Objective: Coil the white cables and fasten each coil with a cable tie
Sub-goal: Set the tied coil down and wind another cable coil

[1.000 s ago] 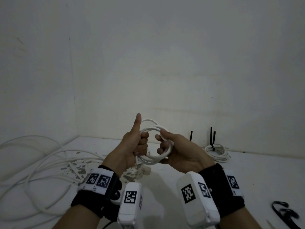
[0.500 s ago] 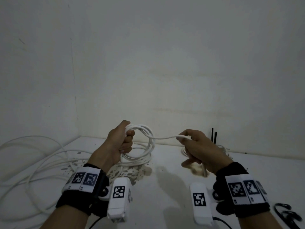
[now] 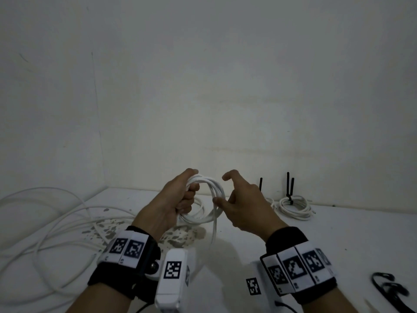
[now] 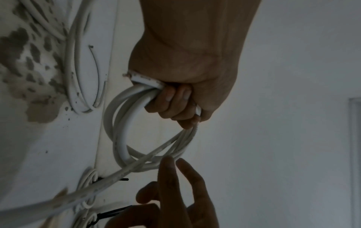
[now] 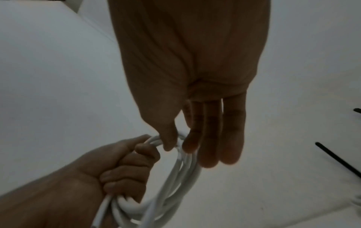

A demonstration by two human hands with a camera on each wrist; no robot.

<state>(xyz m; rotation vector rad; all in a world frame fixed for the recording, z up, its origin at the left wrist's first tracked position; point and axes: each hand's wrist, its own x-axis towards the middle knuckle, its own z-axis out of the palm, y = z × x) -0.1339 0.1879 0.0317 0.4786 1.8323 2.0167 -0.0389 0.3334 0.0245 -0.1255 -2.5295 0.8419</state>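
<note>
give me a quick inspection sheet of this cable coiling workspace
surface: white table, dark chipped patch near the left hand
job's things: white cable coil held in the air; tied coil by the wall with black cable tie
clutter: black ties at right edge
grippers: left hand grips the coil; right hand fingers straight, thumb and fingertip at the coil's strand
cables: loose white cable sprawled at left
surroundings: plain white wall

A white cable coil [image 3: 206, 199] of several loops, held upright above the table [image 3: 338, 233], its loose tail hanging down toward it.
</note>
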